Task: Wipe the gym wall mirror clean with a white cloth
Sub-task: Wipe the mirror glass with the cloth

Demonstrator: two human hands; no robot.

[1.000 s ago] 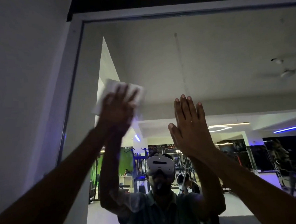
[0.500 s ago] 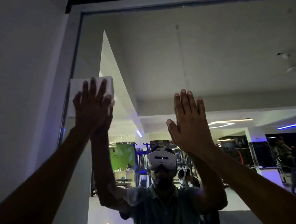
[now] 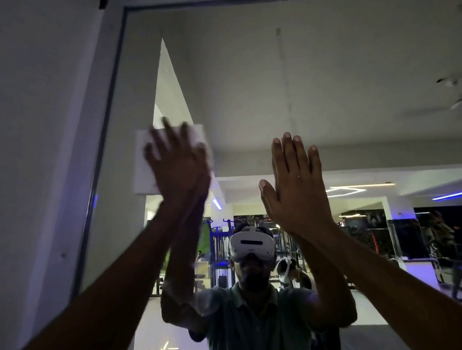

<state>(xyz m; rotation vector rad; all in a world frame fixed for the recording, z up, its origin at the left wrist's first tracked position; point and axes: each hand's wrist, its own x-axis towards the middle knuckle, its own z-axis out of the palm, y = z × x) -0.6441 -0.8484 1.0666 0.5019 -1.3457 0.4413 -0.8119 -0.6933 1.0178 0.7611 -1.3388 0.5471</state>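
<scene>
The large wall mirror [image 3: 296,79] fills the view, set in a pale frame. My left hand [image 3: 178,164] presses a folded white cloth [image 3: 144,167] flat against the glass near the mirror's left side, fingers spread and blurred by motion. My right hand [image 3: 296,183] rests flat on the glass to the right of it, fingers straight and together. The cloth's right part is hidden behind my left hand. My own reflection with a white headset [image 3: 251,245] shows low in the glass.
A plain white wall [image 3: 33,137] lies left of the mirror frame [image 3: 103,141], with a dark strip above the frame's top edge. The glass reflects gym machines [image 3: 220,257], blue ceiling lights, a ceiling fan and another person behind me.
My left hand with the cloth swept left to the frame edge, then back right toward the middle. The right hand stayed planted on the glass.
</scene>
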